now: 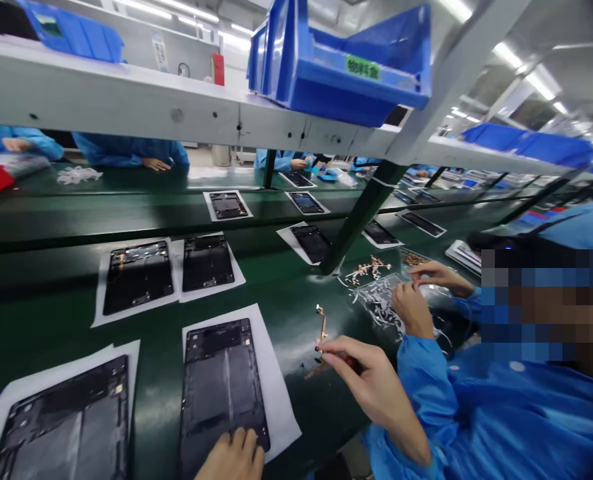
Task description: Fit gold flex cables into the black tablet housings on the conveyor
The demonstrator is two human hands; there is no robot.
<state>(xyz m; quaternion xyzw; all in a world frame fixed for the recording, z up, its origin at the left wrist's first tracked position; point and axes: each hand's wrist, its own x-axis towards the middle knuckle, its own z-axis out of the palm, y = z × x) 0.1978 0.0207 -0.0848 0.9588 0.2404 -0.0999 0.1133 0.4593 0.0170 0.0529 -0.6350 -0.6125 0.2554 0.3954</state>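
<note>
At the green desk (156, 360) on the line, my right hand (232, 457) lay open on a black tablet back panel (221, 393), its fingers resting on the panel's near end without clenching, and my left hand was out of view. The panel sat on a white paper sheet (273, 393). It looked thin, flat and stiff, probably light, though its smooth face seemed slippery and its small fittings fragile, so I judged its long edges the safest place to take hold. Just to my right, a co-worker's hand (371, 393) pinched a copper-coloured strip (321, 327), while their other hand (416, 310) worked over a pile of clear scraps (376, 300). Overhead, a blue bin (346, 67) sat on a white shelf (126, 100).
</note>
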